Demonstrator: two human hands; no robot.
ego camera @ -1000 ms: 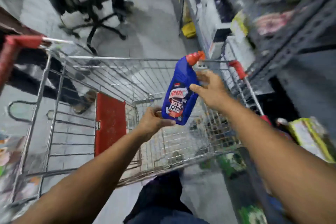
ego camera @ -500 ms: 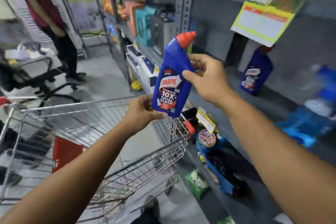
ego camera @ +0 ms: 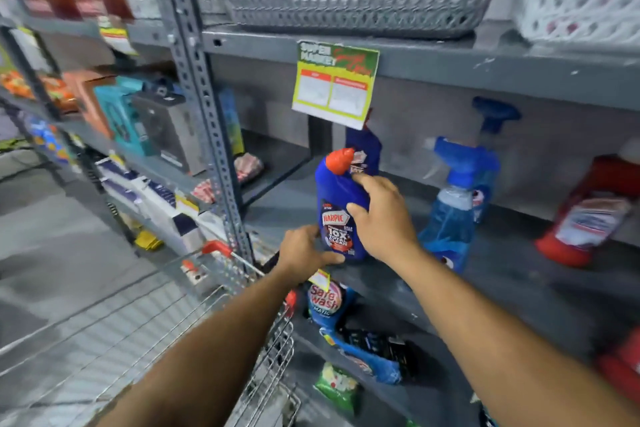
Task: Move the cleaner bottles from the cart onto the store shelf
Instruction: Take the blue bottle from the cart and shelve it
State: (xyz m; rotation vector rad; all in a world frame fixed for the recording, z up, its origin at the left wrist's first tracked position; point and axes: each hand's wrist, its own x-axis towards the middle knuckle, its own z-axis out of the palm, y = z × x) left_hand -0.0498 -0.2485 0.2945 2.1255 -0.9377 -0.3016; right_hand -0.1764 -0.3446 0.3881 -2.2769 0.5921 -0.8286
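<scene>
Within the last second we carried the blue cleaner bottle [ego camera: 341, 208] from above the cart [ego camera: 221, 274] to the store shelf [ego camera: 519, 274], where its base now sat at the front edge, upright, before a second blue bottle [ego camera: 363, 146]. Placement appeared nearly complete. The right hand [ego camera: 381, 218] gripped the bottle's shoulder, fingers wrapped closed. The left hand [ego camera: 304, 250] steadied the base, its grip partly open, fingertips touching.
</scene>
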